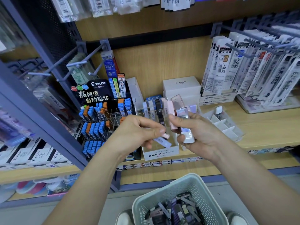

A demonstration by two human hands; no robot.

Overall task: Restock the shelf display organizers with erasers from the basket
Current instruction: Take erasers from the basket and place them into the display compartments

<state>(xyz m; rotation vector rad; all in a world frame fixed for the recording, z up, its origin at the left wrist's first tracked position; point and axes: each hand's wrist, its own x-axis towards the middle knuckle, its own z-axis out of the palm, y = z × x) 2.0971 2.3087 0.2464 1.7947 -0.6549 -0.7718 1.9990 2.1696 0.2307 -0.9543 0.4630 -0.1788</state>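
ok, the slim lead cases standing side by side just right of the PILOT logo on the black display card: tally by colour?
Blue lead case: 1
Green lead case: 1
Orange-and-black lead case: 1
Total: 3

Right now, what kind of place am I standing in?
Most likely a stationery shop aisle: a Pilot pencil-lead display rack, packaged pen refills hanging on pegs, and a basket of slim cases for restocking below.
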